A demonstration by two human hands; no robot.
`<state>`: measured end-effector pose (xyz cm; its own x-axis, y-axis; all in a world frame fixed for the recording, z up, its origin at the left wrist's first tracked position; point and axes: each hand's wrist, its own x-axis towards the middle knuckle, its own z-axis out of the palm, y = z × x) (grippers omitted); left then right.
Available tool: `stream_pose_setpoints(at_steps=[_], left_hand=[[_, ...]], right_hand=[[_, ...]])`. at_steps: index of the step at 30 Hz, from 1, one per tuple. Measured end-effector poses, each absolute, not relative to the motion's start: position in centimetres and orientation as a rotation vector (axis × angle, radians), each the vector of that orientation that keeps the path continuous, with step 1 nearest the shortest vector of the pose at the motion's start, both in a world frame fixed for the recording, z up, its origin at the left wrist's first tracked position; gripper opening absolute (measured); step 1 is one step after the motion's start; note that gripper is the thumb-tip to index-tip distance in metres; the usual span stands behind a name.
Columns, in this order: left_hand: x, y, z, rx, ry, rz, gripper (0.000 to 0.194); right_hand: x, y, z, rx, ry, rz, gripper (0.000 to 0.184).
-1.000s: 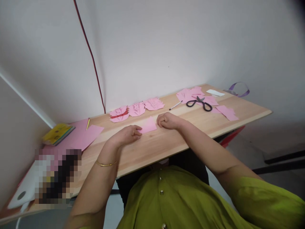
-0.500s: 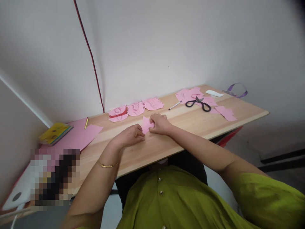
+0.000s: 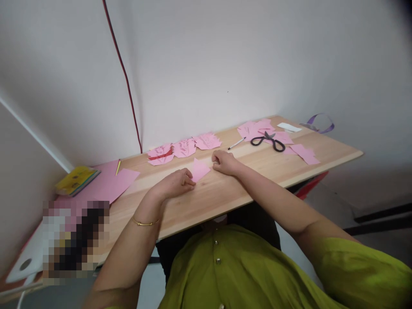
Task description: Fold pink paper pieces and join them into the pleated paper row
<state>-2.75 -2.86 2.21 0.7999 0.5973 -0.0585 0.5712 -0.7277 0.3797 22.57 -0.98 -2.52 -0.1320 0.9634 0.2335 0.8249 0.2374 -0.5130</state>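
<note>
A small folded piece of pink paper (image 3: 200, 170) lies on the wooden table in front of me. My left hand (image 3: 176, 182) has its fingers curled at the paper's left edge and grips it there, with the fingertips partly hiding that edge. Just right of the paper's tip, my right hand (image 3: 224, 163) rests on the tabletop, apart from the paper. Its fingers are curled in and nothing shows between them. Behind the hands, a row of pink paper cutouts (image 3: 184, 148) with jagged edges lies along the wall, a red strip across the left one.
Black-handled scissors (image 3: 268, 140) lie on pink paper scraps (image 3: 304, 153) at the right, beside a pen (image 3: 237, 143) and a white strip (image 3: 289, 127). Large pink sheets (image 3: 124, 184) and a yellow packet (image 3: 77, 179) lie at the left. The table's front edge (image 3: 206, 219) runs before me.
My right hand has let go of the pink paper and moved a little to the right. More of the paper shows now. My left hand stays at its left edge.
</note>
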Motion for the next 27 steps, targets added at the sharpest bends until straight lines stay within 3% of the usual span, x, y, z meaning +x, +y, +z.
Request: stream_pose_setpoints(at_steps=[7,10,15,19,22,24,27], left_hand=[[-1.9,-2.2,0.9,2.638,1.072,0.211,0.014],[-2.0,-2.0,0.6,2.663,1.091,0.269,0.025],[-2.2,-1.8,0.0,2.658,1.131,0.285,0.038],[-2.2,-1.2,-0.9,2.662,1.162,0.413,0.044],[-2.1,-0.8,-1.3,2.685,1.130,0.535,0.032],[-2.0,-0.8,-1.2,2.671,1.122,0.626,0.018],[-1.7,-1.0,-0.5,2.529,1.193,0.746,0.016]], right_hand=[[21.9,-1.0,-2.9,-1.091,-2.040,0.383,0.019],[21.8,-1.2,-2.8,-1.003,-2.087,0.427,0.016],[22.1,-0.9,-3.2,-0.952,-2.308,0.455,0.047],[22.1,-0.7,-3.7,-0.862,-2.396,0.347,0.030],[21.8,-0.9,-3.4,-0.827,-2.393,0.242,0.019],[21.6,-1.2,-3.0,-0.823,-2.361,0.217,0.022],[21.3,-1.6,-2.4,-0.798,-2.266,0.318,0.028]])
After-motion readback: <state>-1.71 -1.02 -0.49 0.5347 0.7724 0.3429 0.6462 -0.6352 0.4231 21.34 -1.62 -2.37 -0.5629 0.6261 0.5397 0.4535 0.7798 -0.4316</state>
